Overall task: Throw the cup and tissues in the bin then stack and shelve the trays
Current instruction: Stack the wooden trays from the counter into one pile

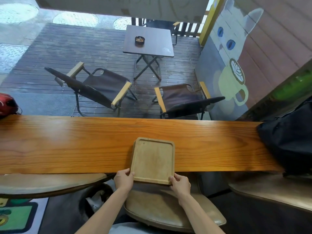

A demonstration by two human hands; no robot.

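A pale, square wooden tray (152,160) with rounded corners and a raised rim is seen lying on the long, orange-brown varnished wooden counter (84,144), with its near edge overhanging the counter's front edge. It looks as if a second tray lies beneath it, since a darker rim shows along its left side, but this cannot be told for certain. The tray's near-left corner is gripped by the left hand (123,179), the thumb laid on the rim and the fingers curled under. The near-right corner is gripped in the same way by the right hand (180,184), closed around the edge. The inside of the tray is bare.

Below the tray, a round brown leather stool seat (168,211) is seen between the forearms. At the right end of the counter, well apart from the tray, a black bag (288,141) is resting. At the far left end, a red object (6,103) is partly visible.
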